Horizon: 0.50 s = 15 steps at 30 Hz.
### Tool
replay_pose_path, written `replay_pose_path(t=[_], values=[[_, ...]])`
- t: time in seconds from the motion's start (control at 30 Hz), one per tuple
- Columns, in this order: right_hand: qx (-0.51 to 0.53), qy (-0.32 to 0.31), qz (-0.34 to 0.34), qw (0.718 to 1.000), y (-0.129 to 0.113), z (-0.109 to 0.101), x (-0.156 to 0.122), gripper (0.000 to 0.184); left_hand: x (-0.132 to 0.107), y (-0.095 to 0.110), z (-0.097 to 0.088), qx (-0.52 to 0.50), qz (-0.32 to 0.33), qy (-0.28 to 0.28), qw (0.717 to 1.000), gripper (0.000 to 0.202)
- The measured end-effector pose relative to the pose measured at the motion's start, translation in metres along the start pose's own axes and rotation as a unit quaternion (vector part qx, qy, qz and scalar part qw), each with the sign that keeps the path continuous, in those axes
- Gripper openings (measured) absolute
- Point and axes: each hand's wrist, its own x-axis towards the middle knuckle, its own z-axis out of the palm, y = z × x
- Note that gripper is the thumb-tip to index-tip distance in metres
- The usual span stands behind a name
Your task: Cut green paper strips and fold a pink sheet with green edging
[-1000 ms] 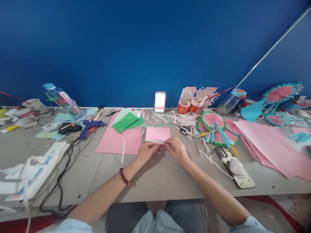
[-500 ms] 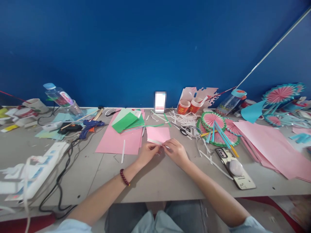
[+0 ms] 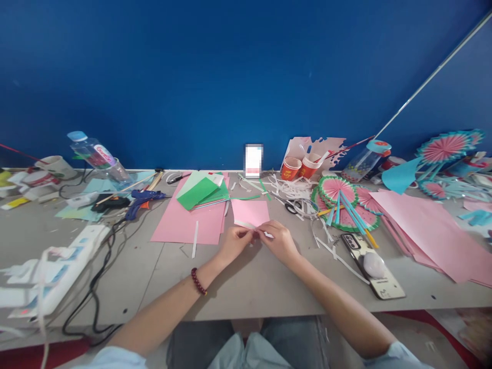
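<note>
My left hand (image 3: 235, 241) and my right hand (image 3: 279, 240) meet at the near edge of a small pink paper sheet (image 3: 250, 212) lying on the grey table (image 3: 246, 287). The fingers of both hands are pinched together on that folded near edge, fingertips almost touching. A dark red bead bracelet sits on my left wrist. A larger pink sheet (image 3: 188, 223) lies just left of the small one, with a stack of green papers (image 3: 202, 191) on its far end.
Scissors (image 3: 292, 206) and white paper strips lie behind my right hand. Pink-and-green paper fans (image 3: 340, 202), a phone (image 3: 372, 265) and big pink sheets (image 3: 430, 230) fill the right. A glue gun (image 3: 144, 197), bottle (image 3: 96, 154), power strip (image 3: 57, 271) and cables sit left. Two red cups (image 3: 300, 167) stand at the back.
Both hands have drawn a little closer together along the paper's near edge, and the small pink sheet has shifted slightly. Everything else stays put.
</note>
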Motion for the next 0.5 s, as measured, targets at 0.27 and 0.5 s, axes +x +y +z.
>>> replay_pose_path(t=[0.27,0.5], values=[[-0.029,-0.008,-0.025,0.999,-0.005,-0.003,0.002,0.015,-0.001,0.003,0.001,-0.008,-0.005,-0.001,1.000,0.031],[-0.102,0.010,-0.053,0.993,-0.015,-0.005,0.002,0.018,-0.002,0.003,0.005,-0.035,-0.013,0.009,0.999,0.033]])
